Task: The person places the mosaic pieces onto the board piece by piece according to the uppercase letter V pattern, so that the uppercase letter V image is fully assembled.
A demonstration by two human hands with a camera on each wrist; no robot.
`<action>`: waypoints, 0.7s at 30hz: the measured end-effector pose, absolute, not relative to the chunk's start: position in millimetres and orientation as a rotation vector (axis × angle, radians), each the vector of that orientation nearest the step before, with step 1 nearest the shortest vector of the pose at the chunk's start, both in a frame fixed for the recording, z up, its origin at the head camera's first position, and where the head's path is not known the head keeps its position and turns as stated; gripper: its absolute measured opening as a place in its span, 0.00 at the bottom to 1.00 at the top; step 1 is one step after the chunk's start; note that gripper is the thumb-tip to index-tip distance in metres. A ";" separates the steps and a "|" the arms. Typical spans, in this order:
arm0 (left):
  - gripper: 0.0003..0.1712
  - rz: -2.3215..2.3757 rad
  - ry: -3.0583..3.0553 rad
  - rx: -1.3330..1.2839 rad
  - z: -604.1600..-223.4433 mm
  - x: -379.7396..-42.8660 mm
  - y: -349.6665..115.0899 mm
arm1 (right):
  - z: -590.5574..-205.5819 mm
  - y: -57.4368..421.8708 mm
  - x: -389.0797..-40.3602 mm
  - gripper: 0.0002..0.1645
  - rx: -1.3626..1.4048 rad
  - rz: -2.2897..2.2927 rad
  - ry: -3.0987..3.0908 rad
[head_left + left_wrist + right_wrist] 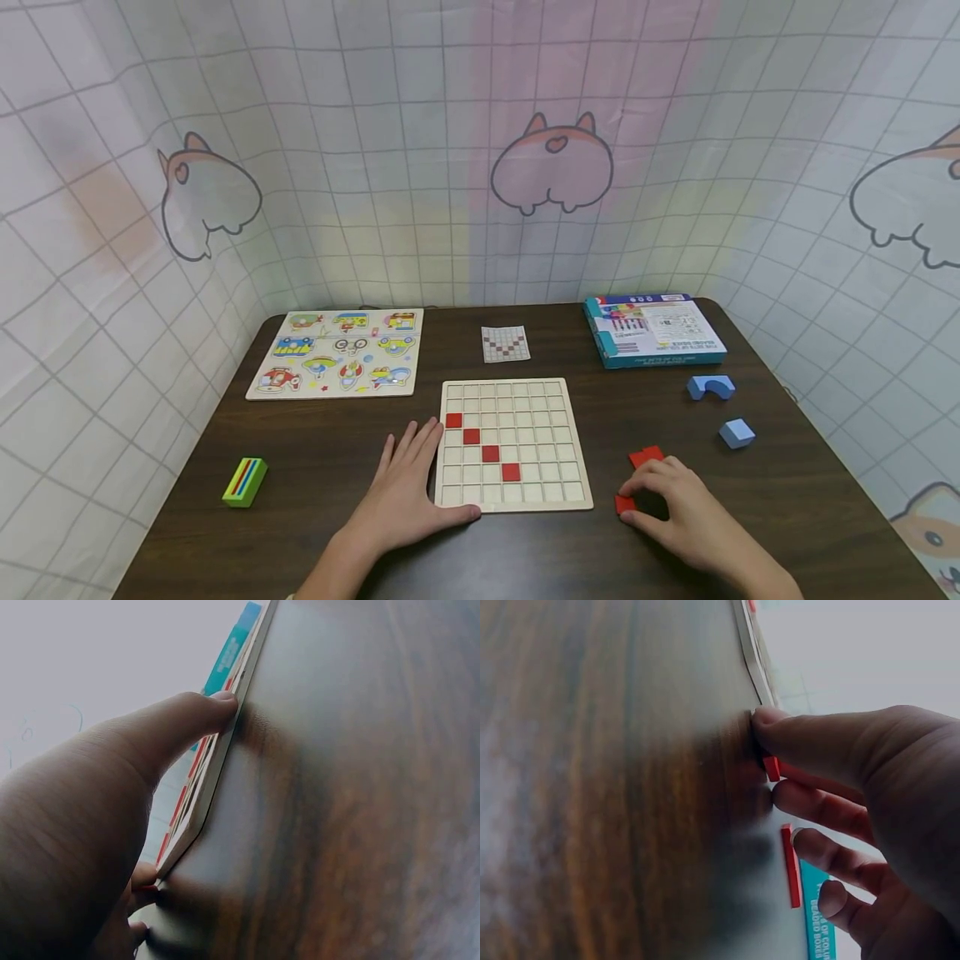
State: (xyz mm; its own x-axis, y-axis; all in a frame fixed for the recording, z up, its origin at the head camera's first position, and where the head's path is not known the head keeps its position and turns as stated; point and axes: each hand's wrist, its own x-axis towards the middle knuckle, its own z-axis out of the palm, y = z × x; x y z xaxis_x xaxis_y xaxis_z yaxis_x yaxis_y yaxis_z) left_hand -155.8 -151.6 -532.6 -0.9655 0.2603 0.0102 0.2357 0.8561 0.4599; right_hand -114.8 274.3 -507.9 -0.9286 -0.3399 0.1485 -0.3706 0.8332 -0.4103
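A pale square grid board (536, 492) lies mid-table, with several red tiles (491, 454) set in its cells along a diagonal. My left hand (408, 492) rests at the board's lower left corner, its fingers spread along the left side and its thumb (202, 712) on the near edge. To the right of the board, my right hand (678, 508) pinches a red tile (624, 504) between thumb and fingers at the tabletop. Just beyond those fingers lie loose red tiles (647, 455), one partly over or against another; the hand may hide more.
Behind the board is a small pattern card (506, 344). A picture puzzle board (333, 354) lies back left, a teal box (656, 332) back right. Blue blocks, an arch (711, 386) and a cube (737, 433), sit at right; a striped green block (245, 482) is at left.
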 end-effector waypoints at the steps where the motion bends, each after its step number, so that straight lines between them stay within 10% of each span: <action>1: 0.83 0.730 2.977 0.400 -532.7 -155.8 -151.6 | -507.8 274.4 -115.0 0.15 0.569 0.677 -2.945; 21: 0.83 0.736 2.976 0.408 -533.5 -156.0 -152.3 | -491.6 258.1 -134.4 0.12 0.626 0.798 -2.893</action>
